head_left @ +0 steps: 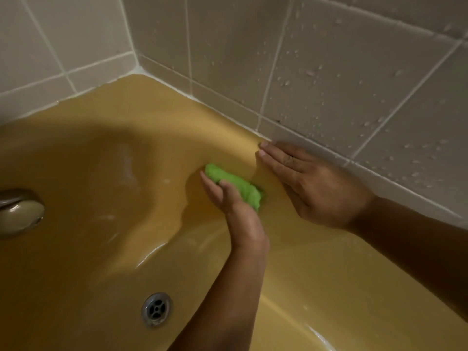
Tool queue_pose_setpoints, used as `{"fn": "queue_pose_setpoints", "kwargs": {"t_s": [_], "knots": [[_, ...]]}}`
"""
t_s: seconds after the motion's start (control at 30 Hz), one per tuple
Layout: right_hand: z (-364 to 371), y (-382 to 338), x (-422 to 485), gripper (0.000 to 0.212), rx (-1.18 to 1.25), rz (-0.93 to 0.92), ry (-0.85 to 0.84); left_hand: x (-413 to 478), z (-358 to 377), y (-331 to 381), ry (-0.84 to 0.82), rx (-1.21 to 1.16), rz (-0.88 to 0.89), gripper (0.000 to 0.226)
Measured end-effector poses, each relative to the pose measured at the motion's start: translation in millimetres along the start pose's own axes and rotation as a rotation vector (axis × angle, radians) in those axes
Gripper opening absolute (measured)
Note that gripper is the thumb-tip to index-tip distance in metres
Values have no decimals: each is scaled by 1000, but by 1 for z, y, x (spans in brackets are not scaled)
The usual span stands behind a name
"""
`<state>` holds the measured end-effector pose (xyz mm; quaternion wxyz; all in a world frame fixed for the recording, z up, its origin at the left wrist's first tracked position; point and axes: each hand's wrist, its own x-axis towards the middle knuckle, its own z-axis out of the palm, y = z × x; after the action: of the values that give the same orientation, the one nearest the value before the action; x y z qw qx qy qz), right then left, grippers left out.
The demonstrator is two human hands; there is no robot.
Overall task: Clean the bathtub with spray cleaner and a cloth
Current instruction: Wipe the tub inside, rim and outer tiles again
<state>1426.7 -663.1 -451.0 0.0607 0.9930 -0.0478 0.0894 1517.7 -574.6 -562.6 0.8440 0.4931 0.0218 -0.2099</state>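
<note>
Wet tiled wall (329,72); chrome drain (156,309); chrome fitting (19,211) left.

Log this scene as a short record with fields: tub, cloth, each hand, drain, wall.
tub: yellow bathtub, wet sheen on its inner surface
cloth: green cloth, bunched, pressed against the tub's inner wall just below the rim
left hand: grips the cloth, arm reaching down into the tub
right hand: flat on the tub rim beside the tiled wall, holds nothing
drain: metal drain at the tub's bottom, no plug in it
wall: grey tiles dotted with water drops
</note>
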Motion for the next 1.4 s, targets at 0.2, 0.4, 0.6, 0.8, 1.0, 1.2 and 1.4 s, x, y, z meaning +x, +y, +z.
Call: {"fn": "queue_pose_setpoints", "kwargs": {"t_s": [0.2,0.4,0.6,0.8,1.0,1.2,1.4], "knots": [[1,2,-8,60,6,-3,31,-19,18,11,-129,22,274,48],[2,1,-8,61,-10,4,1,-22,-26,-50,-89,87,162,52],[3,1,-7,59,-23,4,17,-7,-101,-131,-59,340,-27,69],[4,1,-9,62,-47,-9,23,5,-93,-133,158,115,-220,49],[-6,5,-50,67,-47,-5,5,-55,2,-34,-44,-12,-109,50],[-14,11,-88,62,-67,-9,3,-78,30,-13,-200,48,200,43],[-14,10,-87,65,-69,-17,1,-87,-10,-67,-165,144,108,59]]}}
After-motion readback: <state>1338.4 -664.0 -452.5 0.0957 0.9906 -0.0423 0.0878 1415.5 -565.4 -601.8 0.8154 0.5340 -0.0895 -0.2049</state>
